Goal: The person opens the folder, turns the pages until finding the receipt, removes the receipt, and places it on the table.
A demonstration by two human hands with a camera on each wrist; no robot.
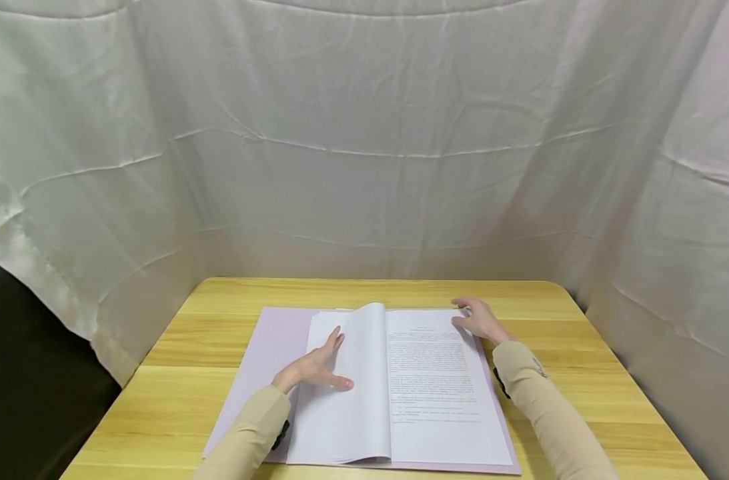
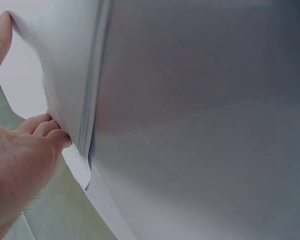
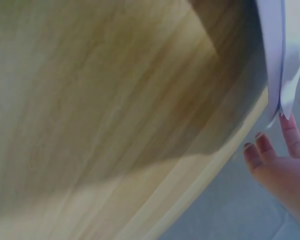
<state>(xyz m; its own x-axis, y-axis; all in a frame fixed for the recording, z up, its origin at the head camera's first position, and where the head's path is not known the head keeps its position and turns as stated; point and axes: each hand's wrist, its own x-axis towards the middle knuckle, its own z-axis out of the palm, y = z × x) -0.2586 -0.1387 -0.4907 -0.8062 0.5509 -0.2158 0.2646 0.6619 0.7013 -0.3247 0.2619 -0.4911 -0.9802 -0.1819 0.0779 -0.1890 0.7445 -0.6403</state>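
Observation:
An open lilac folder point(image 1: 280, 347) lies on the table, holding a thick stack of white sheets. The right-hand page point(image 1: 436, 400) carries printed text. On the left, turned sheets point(image 1: 367, 400) bulge up near the spine. My left hand point(image 1: 316, 369) rests over these turned sheets, thumb and fingers spread. In the left wrist view, fingertips point(image 2: 55, 127) touch the edge of the curved sheets. At the top right corner of the printed page is my right hand point(image 1: 481, 323), thumb apart from the forefinger. The right wrist view has a fingertip point(image 3: 287, 120) right at the page corner.
The wooden table point(image 1: 580, 400) has rounded far corners. Pale grey cloth point(image 1: 364, 200) hangs behind it and along both sides. A dark area point(image 1: 28, 373) shows past the cloth at the lower left. Beige sleeves point(image 1: 550, 407) cover both forearms.

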